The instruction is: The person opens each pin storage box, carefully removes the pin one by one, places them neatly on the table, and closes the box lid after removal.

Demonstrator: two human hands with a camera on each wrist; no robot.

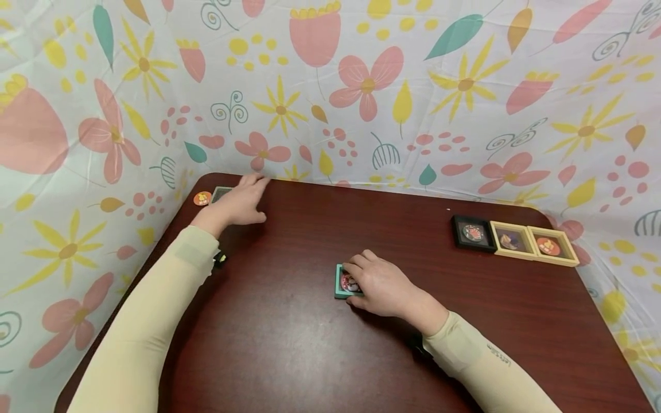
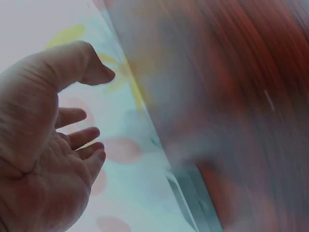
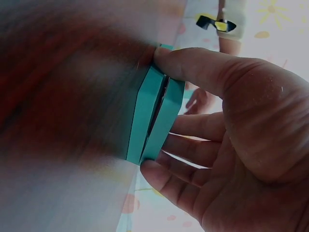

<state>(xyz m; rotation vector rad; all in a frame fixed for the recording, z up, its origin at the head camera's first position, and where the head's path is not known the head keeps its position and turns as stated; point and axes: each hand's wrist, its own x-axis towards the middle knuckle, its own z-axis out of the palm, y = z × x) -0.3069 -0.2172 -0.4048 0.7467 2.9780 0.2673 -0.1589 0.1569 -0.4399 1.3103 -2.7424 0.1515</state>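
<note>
My right hand [image 1: 384,287] grips a small teal square case [image 1: 341,284] at the middle of the table, thumb on one edge and fingertips on the opposite one. A round red-and-white picture shows inside it. In the right wrist view the teal case [image 3: 157,121] has two halves with a narrow dark gap between them. My left hand [image 1: 240,202] is over the table's far left corner with fingers spread and nothing in them. Just beside it lies a grey-framed square case [image 1: 222,193], partly hidden by the hand. A round orange badge [image 1: 202,198] lies left of that case.
At the right, a black case [image 1: 457,232] and two cream cases [image 1: 573,255] stand in a row, each with a round item inside. The dark wooden table [image 1: 289,344] meets a flower-patterned cloth [image 1: 310,132] at its back and sides.
</note>
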